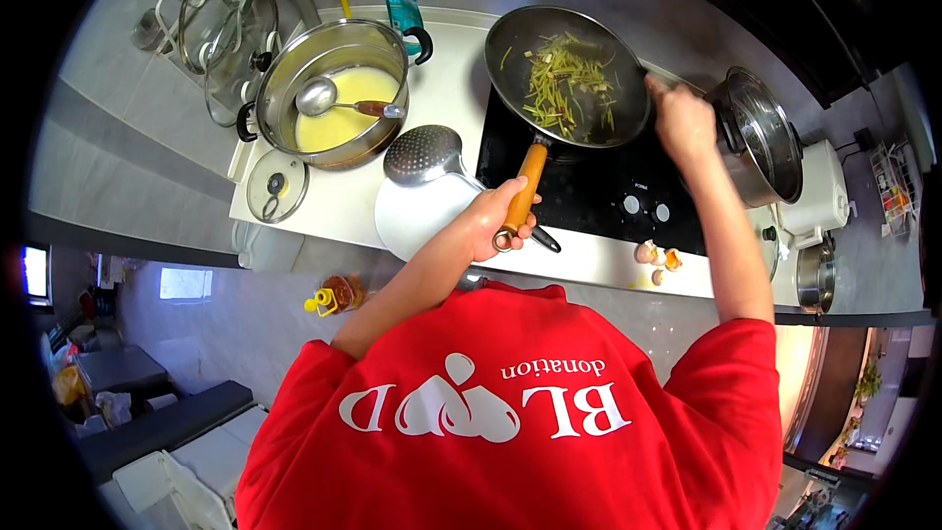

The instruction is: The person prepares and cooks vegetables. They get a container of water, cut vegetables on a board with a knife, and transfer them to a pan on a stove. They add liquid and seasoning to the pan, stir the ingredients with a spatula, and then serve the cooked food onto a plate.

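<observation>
My left hand (504, 217) grips the wooden handle (526, 180) of a dark frying pan (508, 99). The pan is tilted over the black cooktop (589, 199), and cut green vegetable strips (567, 81) lie across its inside. At the pan's right rim is my right hand (684, 121), blurred, its fingertips by the edge; whether it holds anything cannot be made out. A perforated skimmer (423, 154) rests on a white round plate or board (412, 217), its handle passing beneath my left hand.
Left stands a steel pot (276, 96) of yellow liquid (360, 85) with a ladle (316, 96) inside. A glass lid (277, 188) lies before it. Broken eggshells (647, 252) sit near the counter's front edge. Another steel pot (765, 140) and a white appliance (817, 188) stand right.
</observation>
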`<state>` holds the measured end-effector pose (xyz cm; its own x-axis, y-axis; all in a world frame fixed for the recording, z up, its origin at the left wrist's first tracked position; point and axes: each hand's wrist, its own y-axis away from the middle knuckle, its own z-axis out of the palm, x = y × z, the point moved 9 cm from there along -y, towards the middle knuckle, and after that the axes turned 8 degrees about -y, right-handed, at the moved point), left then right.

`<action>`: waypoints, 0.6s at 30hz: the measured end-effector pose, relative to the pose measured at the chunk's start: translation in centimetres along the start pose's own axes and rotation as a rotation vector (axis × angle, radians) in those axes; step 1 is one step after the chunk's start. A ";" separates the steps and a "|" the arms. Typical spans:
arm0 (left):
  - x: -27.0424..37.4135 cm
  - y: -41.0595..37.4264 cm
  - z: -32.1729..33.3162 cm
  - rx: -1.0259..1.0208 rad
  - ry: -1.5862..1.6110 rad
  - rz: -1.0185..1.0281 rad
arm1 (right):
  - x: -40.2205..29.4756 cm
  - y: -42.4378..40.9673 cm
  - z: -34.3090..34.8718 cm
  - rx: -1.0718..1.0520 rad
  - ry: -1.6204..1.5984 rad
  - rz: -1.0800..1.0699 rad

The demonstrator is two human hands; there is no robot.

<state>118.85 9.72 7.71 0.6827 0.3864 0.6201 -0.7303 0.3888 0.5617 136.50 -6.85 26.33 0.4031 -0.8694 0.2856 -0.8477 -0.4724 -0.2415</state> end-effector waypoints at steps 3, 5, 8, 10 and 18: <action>0.1 0.4 -0.2 0.012 0.002 -0.008 | -4.3 5.2 3.5 -0.053 -0.023 -0.021; 0.2 0.7 0.1 0.021 0.003 -0.015 | -6.6 9.3 3.9 -0.034 -0.105 -0.014; 0.1 0.7 0.0 0.019 0.013 -0.018 | -8.3 13.5 5.7 -0.126 -0.222 0.022; 0.1 0.5 0.0 -0.006 0.010 -0.008 | -8.8 14.2 4.3 -0.151 -0.399 0.028; 0.1 0.4 -0.4 0.003 -0.012 -0.009 | 0.7 16.2 8.6 0.018 -0.956 0.543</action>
<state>118.63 10.21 7.80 0.6891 0.3730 0.6213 -0.7241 0.3899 0.5689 125.99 -16.35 14.60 0.0852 -0.7117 -0.6973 -0.9910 0.0121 -0.1334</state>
